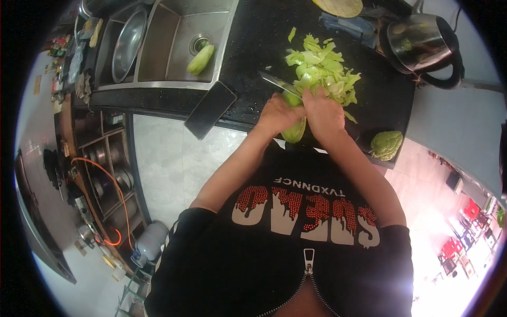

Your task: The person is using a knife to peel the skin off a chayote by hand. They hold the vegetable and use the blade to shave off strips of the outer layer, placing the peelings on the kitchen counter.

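Note:
My left hand point(278, 113) grips a long pale green vegetable point(294, 132), possibly a chayote, whose lower end points toward my body. In my right hand point(324, 113) is a knife point(279, 84); its blade slants up and left across the top of the vegetable, and its handle is hidden by my fingers. Just beyond both hands lies a loose heap of light green peelings point(321, 67) on the black countertop point(253, 43). A wrinkled green chayote point(386, 145) rests near the counter's right front corner. Another pale, smooth vegetable point(201, 60) lies in the sink beside the drain.
A steel sink point(158, 47) is set into the counter on the left, with a metal basin point(130, 45) tilted in its other bowl. A dark phone point(210, 111) overhangs the front edge. At the back right stand a metal kettle point(422, 43) and a round yellowish object point(338, 6).

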The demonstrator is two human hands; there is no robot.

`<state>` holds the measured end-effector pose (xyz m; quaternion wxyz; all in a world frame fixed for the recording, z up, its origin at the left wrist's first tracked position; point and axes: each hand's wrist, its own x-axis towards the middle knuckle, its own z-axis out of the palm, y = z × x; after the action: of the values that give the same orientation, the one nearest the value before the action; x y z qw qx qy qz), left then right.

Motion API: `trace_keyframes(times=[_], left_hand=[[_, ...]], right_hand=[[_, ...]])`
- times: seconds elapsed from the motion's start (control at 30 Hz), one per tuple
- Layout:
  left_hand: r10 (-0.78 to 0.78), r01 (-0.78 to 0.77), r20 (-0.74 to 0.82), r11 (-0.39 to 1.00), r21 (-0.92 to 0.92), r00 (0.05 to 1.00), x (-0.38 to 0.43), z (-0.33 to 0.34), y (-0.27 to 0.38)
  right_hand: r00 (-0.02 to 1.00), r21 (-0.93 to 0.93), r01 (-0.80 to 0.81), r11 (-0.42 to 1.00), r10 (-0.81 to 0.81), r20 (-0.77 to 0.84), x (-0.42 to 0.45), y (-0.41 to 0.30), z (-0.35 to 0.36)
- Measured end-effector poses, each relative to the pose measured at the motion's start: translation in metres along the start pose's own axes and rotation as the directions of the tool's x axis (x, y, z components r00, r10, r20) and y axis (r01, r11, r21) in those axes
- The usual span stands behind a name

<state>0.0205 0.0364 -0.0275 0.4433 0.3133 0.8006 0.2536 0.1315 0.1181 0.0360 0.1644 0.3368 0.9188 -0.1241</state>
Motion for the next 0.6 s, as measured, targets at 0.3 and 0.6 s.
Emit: trace_keyframes(times=[0.3, 0.6], left_hand=[[-0.03, 0.03, 0.01, 0.999, 0.041, 0.999, -0.003, -0.004, 0.013], [0.086, -0.074, -0.082, 0.986, 0.146, 0.993, -0.033, 0.011, 0.004]], right_hand=[[0.992, 0.027, 0.047, 0.999, -0.044, -0.117, 0.011, 0.012, 0.019], [0.965, 0.29, -0.128, 0.949, 0.186, -0.184, -0.003, 0.057, 0.018]])
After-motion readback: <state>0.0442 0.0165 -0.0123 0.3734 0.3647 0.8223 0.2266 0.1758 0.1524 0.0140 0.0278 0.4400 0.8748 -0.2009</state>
